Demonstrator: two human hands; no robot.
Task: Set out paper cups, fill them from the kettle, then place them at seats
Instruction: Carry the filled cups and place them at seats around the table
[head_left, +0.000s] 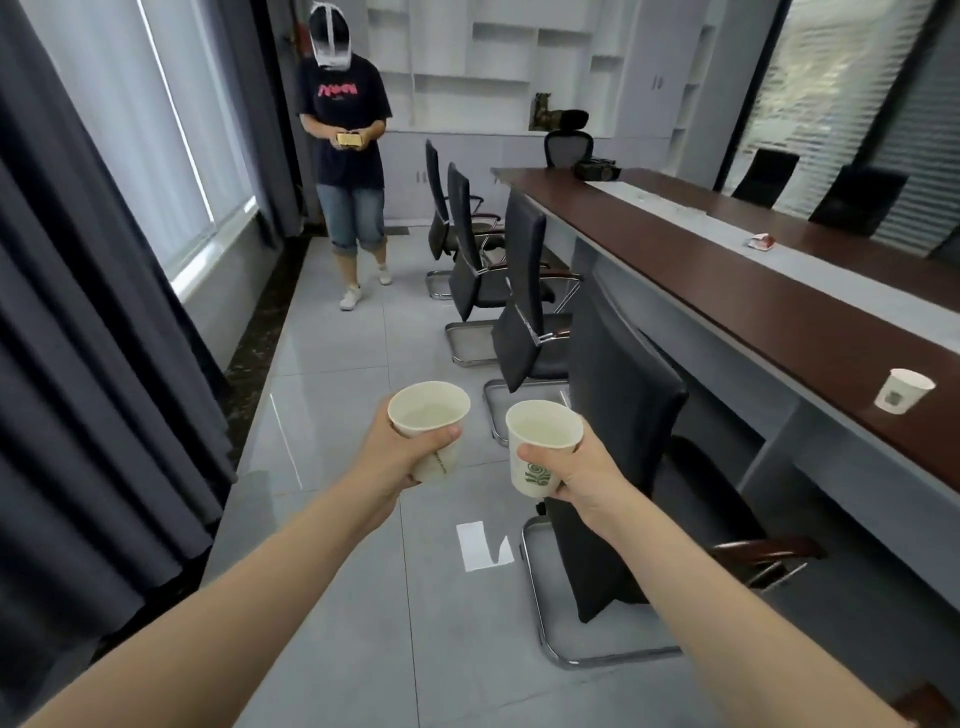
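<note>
Left hand (410, 462) wraps the left cup (428, 415); right hand (582, 475) wraps the right cup (543, 441) at its 3 o'clock; both look filled, light and thin-walled, so gentle mid-wall holds seem wisest; a third cup (901, 392) stands on the table (779, 312), far 3 o'clock.

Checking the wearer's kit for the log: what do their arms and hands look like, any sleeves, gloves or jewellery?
Both forearms are bare to the frame edge, no sleeves in view. The left hand and right hand are ungloved; no watch or ring shows.
</note>
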